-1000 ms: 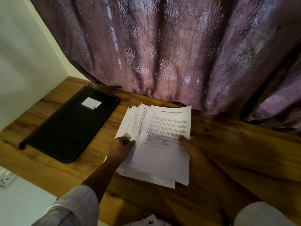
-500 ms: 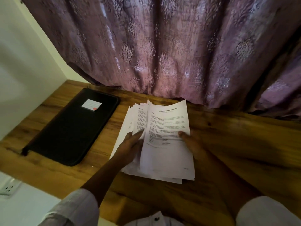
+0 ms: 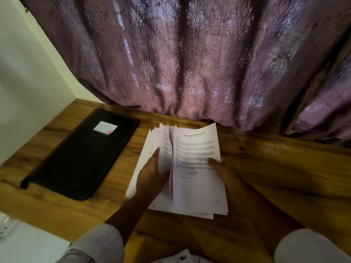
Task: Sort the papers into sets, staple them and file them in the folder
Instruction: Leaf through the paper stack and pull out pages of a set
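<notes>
Centre of the wooden desk (image 3: 284, 158): loose papers (image 3: 197, 186), fanned, top sheets raised along their left edge. Into that gap, from 7 o'clock: left hand (image 3: 152, 175), fingers straight and flat on the lower sheets, gripping nothing. At 3 o'clock of the stack: right hand (image 3: 226, 173), thumb pressed on the top sheet, fingers apparently curled beneath, pinching the raised sheets. At 9 o'clock, just beside the stack: black folder (image 3: 79, 158), closed, lying flat.
</notes>
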